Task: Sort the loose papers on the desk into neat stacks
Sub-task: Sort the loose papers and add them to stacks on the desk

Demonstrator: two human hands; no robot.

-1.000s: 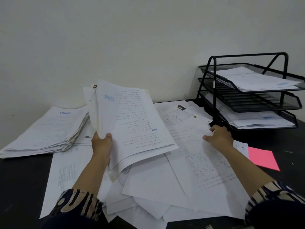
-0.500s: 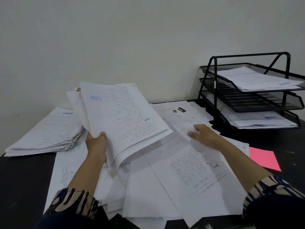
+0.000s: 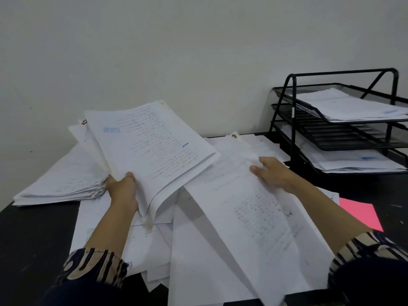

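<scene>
Head view: print on the sheets is too small to read; a blue heading tops the thick bundle. The left hand grips that bundle at its near edge, lifted above the loose papers mid-bench. The right hand pinches a printed sheet. A neat stack lies at the bench's far left corner.

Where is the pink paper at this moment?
In the head view, the pink paper lies flat on the black desk at the right, beside the right forearm and in front of the black tray rack.
</scene>
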